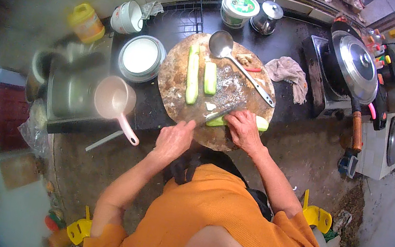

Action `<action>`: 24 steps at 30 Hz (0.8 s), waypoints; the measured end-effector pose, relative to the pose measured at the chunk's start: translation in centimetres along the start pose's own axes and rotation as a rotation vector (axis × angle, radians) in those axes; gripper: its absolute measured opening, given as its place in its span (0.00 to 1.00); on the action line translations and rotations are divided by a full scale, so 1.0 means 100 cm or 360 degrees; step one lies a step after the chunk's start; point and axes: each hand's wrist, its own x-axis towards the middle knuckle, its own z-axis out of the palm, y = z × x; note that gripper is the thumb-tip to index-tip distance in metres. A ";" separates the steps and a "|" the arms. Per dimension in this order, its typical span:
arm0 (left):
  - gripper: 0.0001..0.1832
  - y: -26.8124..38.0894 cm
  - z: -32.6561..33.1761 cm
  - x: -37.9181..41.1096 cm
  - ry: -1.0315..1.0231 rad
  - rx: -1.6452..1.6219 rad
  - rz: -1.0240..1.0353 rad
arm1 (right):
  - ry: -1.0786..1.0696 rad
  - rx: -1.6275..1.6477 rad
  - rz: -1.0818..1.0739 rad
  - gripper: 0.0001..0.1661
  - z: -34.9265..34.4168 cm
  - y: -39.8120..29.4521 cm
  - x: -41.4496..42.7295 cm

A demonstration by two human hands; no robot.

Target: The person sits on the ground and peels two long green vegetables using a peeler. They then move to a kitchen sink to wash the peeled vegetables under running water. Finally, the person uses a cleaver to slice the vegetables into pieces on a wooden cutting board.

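My left hand (pixel 175 138) is closed in a fist at the near left edge of a round wooden chopping board (pixel 177 70), around what looks like the handle of a kitchen knife. The knife's dark blade (pixel 224 113) shows nearly edge-on, slanting across a peeled pale-green cucumber-like vegetable (pixel 261 124). With bent fingers, my right hand (pixel 243 131) presses that vegetable onto the board, right beside the blade. Farther back lie a long peeled piece (pixel 192 76) and a shorter one (pixel 210 78). A small pale cut chunk (pixel 210 106) rests near the blade.
A steel ladle (pixel 221 44) lies across the board near ginger (pixel 244 59) and a red chilli (pixel 253 69). Left are a handled dipper (pixel 115 97), stacked plates (pixel 142 56) and a sink (pixel 74 92). To the right are a cloth (pixel 288 74) and a lidded wok (pixel 353 67) on a stove.
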 end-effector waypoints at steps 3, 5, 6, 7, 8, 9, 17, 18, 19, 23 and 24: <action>0.03 -0.002 0.008 0.011 0.0016 0.0032 -0.0016 | 0.0090 0.0035 -0.0083 0.18 -0.001 0.001 0.003; 0.05 0.006 -0.014 0.007 -0.0078 0.0010 -0.0020 | 0.0080 0.0036 -0.0097 0.18 0.001 0.003 -0.003; 0.06 0.008 -0.023 0.003 -0.0127 0.0003 -0.0029 | 0.0030 -0.0005 -0.0074 0.18 0.002 0.003 -0.004; 0.06 0.008 -0.024 -0.002 -0.0151 0.0016 -0.0041 | 0.0015 -0.0007 -0.0062 0.18 0.002 0.002 -0.006; 0.06 0.008 -0.024 -0.008 -0.0175 0.0030 -0.0052 | -0.0001 -0.0009 -0.0051 0.19 0.003 0.002 -0.007; 0.06 0.008 -0.024 -0.012 -0.0198 0.0045 -0.0068 | -0.0016 -0.0007 -0.0043 0.19 0.003 0.000 -0.007; 0.03 0.012 -0.020 -0.004 -0.0083 -0.0009 -0.0020 | -0.0012 -0.0018 -0.0053 0.21 0.006 0.000 -0.013; 0.03 0.014 -0.026 -0.009 -0.0083 -0.0017 0.0002 | -0.0047 -0.0031 -0.0035 0.21 0.006 -0.001 -0.013; 0.02 0.014 -0.023 -0.011 -0.0090 0.0004 -0.0018 | -0.0044 -0.0024 -0.0032 0.21 0.006 -0.001 -0.013; 0.06 0.010 0.006 -0.008 -0.0171 0.0015 -0.0104 | -0.0050 -0.0017 -0.0066 0.22 -0.001 -0.008 -0.011; 0.07 0.008 0.012 -0.002 -0.0193 0.0000 -0.0120 | -0.0049 -0.0031 -0.0090 0.22 -0.004 -0.007 -0.008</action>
